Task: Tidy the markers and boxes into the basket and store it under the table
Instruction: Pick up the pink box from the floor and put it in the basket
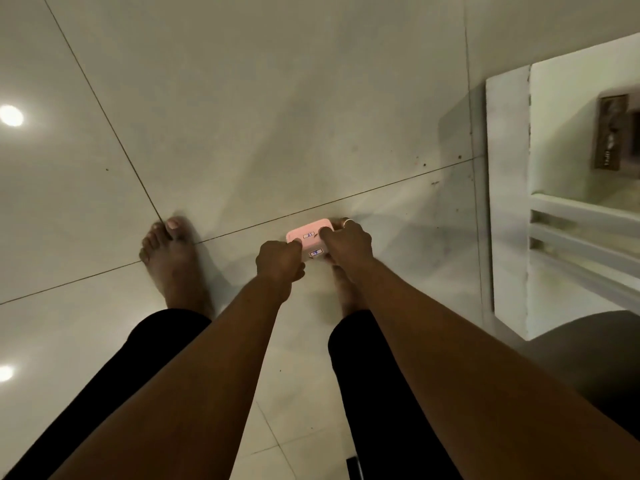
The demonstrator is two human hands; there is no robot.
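Note:
A small pink box [311, 237] with two little white labels is held low over the tiled floor, between both hands. My left hand [280, 264] grips its left side with curled fingers. My right hand [346, 242] closes over its right side and far corner; a ring shows on one finger. Both arms reach straight down from the bottom of the frame. No basket or markers are in sight.
My bare feet stand on pale glossy floor tiles [242, 116], the left foot [171, 251] ahead. A white shelf unit or table frame [509, 202] rises at the right, with a brown object [611, 131] on it. A dark rounded shape [588, 362] sits bottom right.

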